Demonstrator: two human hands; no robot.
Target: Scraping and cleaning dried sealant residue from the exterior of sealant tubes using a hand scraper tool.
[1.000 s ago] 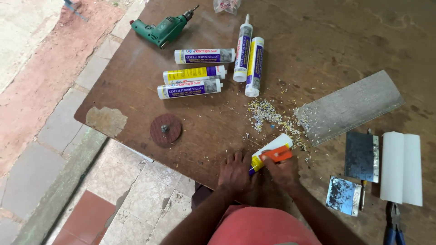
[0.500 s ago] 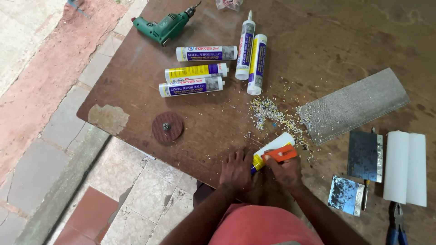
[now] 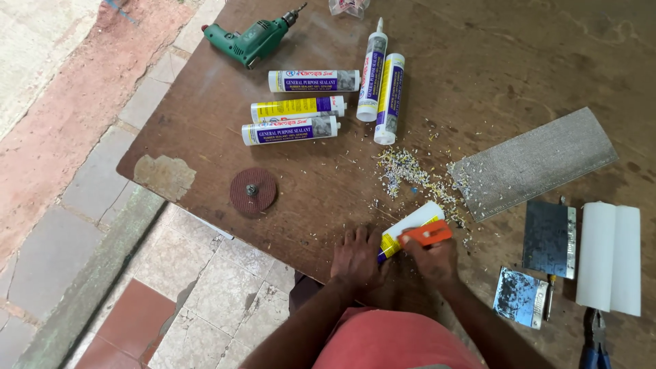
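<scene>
A white sealant tube [image 3: 411, 224] with a yellow and blue label lies near the front edge of the brown wooden table [image 3: 492, 61]. My left hand [image 3: 357, 256] presses down on its near end. My right hand [image 3: 432, 256] grips an orange utility knife [image 3: 427, 235] laid across the tube. Coloured shavings [image 3: 410, 174] are scattered just beyond the tube.
Several more sealant tubes [image 3: 301, 109] lie at mid-table, a green drill [image 3: 249, 37] behind them. A round brown disc [image 3: 253, 192] sits left. A grey board [image 3: 533, 162], two metal scrapers [image 3: 549, 239], a white roll [image 3: 609, 256] and pliers [image 3: 594, 340] lie right. Tiled floor to the left.
The hands, tube and knife stay in the same place on the table; only the camera view has shifted slightly.
</scene>
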